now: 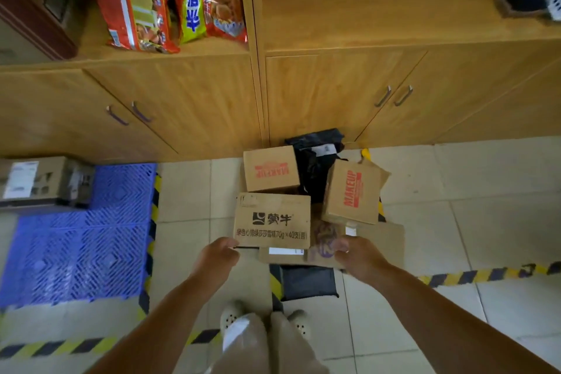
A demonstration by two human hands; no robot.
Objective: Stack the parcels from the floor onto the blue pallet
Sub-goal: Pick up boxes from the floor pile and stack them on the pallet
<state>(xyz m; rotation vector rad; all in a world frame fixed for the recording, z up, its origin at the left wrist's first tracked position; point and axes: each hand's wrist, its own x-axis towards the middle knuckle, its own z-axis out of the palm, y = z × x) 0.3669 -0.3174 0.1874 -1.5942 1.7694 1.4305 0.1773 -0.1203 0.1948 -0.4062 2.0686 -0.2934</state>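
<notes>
So both hands are down at the parcel pile on the floor, right in front of the wooden cabinets (pixel 182 106). The box in play looks like the cardboard one with black printed lettering (pixel 272 219), sitting at the near-left of the heap. Its long axis runs left to right, so it lies straight across between the hands.

The left hand (pixel 216 255) is touching its near-left corner with fingers curled against the edge, but I can't tell if it has a real grip. The right hand (pixel 356 253) is by the near-right side, over a flat cardboard piece (pixel 382 240) with fingers bent. Can't tell if it's holding anything either.

The blue pallet (pixel 88 240) is well off to the left, with one taped box (pixel 42 181) already on its far-left corner. Two "MAKEUP" boxes (pixel 353 191) and a black plastic mailer (pixel 315 167) sit behind, another dark mailer (pixel 308 282) nearer the feet.

My guess: the left hand's closer to a proper hold, the right needs to slide onto the box end before lifting and swinging left.
</notes>
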